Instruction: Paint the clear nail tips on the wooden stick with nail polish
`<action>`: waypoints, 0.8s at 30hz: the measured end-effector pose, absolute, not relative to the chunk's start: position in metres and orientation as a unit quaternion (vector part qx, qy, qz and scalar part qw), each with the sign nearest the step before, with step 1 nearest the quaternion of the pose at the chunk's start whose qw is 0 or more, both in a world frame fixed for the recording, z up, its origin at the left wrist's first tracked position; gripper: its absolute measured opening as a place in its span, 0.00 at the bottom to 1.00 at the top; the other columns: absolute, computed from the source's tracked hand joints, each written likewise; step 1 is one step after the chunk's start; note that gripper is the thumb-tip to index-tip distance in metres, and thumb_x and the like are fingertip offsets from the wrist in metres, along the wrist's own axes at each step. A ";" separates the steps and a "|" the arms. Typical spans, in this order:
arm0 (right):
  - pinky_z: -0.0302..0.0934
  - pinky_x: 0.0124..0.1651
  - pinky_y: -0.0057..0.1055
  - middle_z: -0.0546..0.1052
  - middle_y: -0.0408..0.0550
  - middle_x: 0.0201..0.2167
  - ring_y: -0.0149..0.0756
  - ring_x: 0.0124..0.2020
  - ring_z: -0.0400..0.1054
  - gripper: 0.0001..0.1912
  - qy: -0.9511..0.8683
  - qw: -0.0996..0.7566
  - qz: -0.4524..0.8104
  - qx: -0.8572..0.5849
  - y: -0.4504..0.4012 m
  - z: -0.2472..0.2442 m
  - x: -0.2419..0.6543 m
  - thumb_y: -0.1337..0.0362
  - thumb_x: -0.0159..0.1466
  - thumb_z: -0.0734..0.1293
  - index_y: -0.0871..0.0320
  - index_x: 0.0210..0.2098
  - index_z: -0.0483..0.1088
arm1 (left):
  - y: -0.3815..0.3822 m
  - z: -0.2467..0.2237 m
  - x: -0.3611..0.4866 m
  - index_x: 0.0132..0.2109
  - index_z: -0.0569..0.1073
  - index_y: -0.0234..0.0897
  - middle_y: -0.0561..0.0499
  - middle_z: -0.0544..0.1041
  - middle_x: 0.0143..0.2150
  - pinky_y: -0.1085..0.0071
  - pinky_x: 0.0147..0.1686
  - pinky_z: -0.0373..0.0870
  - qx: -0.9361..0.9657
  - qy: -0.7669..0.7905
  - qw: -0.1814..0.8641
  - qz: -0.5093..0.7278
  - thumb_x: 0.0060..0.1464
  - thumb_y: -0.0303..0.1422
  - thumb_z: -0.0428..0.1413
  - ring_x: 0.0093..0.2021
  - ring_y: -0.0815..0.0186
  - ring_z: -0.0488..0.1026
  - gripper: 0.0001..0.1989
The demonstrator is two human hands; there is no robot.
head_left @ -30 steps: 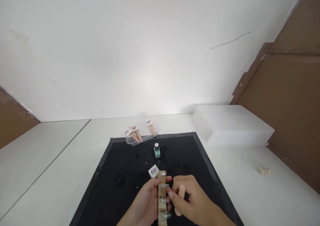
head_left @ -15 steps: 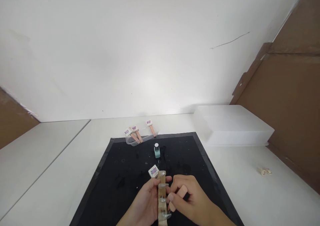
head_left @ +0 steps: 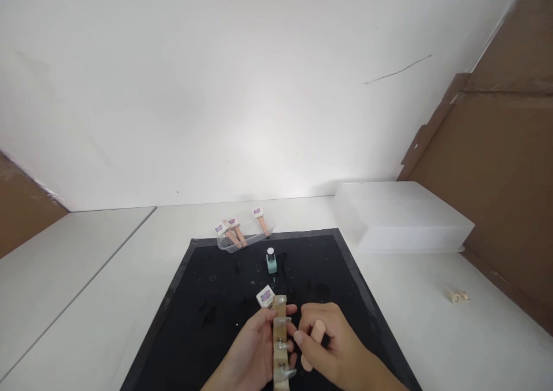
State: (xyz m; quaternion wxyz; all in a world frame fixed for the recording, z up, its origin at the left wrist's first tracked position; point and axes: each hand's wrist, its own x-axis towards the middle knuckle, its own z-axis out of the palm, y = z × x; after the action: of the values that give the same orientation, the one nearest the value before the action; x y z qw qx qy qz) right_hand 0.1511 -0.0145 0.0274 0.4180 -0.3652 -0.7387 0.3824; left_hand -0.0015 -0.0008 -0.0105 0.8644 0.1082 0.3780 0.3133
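"At the bottom of the view, near the middle, what's that long thing?"

"A wooden strip [head_left: 280,333], running twelve to six, with clear tabs [head_left: 285,374] spaced along it. Call it the centre of the dial."

"What's holding it?"

"The left hand [head_left: 256,349], at nine o'clock. Its grip is clamped on the strip, fingertips showing past the other edge."

"And the right hand [head_left: 339,348]?"

"At three, its grip closed round a pink stick [head_left: 319,329], thumb across it. The stick tilts, top end toward one, and stands apart from the strip."

"What's closest after that?"

"At eleven, just by the strip's upper end, a white square piece [head_left: 265,295] with a purple design. Its lower part is hidden."

"Farther out?"

"Near twelve, a mint-green bottle [head_left: 271,263] with a white cap, upright on the black mat [head_left: 216,287]. Past it, toward eleven, a clear tray [head_left: 256,240] overlaps the mat's border. It holds three white-headed sticks [head_left: 263,225]: two close together on the left, one apart on the right."

"And off the mat?"

"White table [head_left: 108,322]. Toward two, a white box [head_left: 410,215]; nearly at three, small cream rings [head_left: 457,296]. At twelve, behind everything, a white wall [head_left: 216,91]."
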 end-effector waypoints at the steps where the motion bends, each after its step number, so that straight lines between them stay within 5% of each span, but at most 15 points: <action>1: 0.55 0.25 0.23 0.66 0.41 0.14 0.27 0.18 0.59 0.16 -0.733 0.427 0.380 -0.367 -0.015 0.028 0.151 0.67 0.60 0.58 0.58 0.16 0.56 | -0.001 -0.011 -0.002 0.46 0.65 0.33 0.53 0.72 0.24 0.69 0.30 0.63 0.111 0.378 0.865 0.312 0.50 0.35 0.47 0.23 0.68 0.68 0.16; 11: 0.58 0.28 0.24 0.70 0.43 0.21 0.29 0.22 0.64 0.08 -0.720 0.420 0.404 -0.377 -0.015 0.022 0.152 0.68 0.59 0.61 0.59 0.24 0.65 | -0.002 -0.011 -0.003 0.47 0.65 0.35 0.54 0.71 0.24 0.68 0.28 0.63 0.107 0.406 0.856 0.302 0.50 0.36 0.48 0.23 0.67 0.69 0.17; 24: 0.48 0.22 0.24 0.58 0.39 0.17 0.25 0.17 0.53 0.12 -0.743 0.436 0.318 -0.395 -0.013 0.020 0.151 0.70 0.57 0.58 0.59 0.17 0.57 | -0.001 -0.007 -0.002 0.45 0.67 0.32 0.53 0.71 0.23 0.69 0.29 0.64 0.109 0.408 0.856 0.297 0.51 0.35 0.47 0.22 0.69 0.67 0.16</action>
State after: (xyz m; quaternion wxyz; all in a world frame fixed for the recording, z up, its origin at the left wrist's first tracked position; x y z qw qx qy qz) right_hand 0.1512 -0.0131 0.0201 0.4357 -0.3955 -0.7434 0.3179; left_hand -0.0024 -0.0014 -0.0072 0.8564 0.1092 0.4082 0.2966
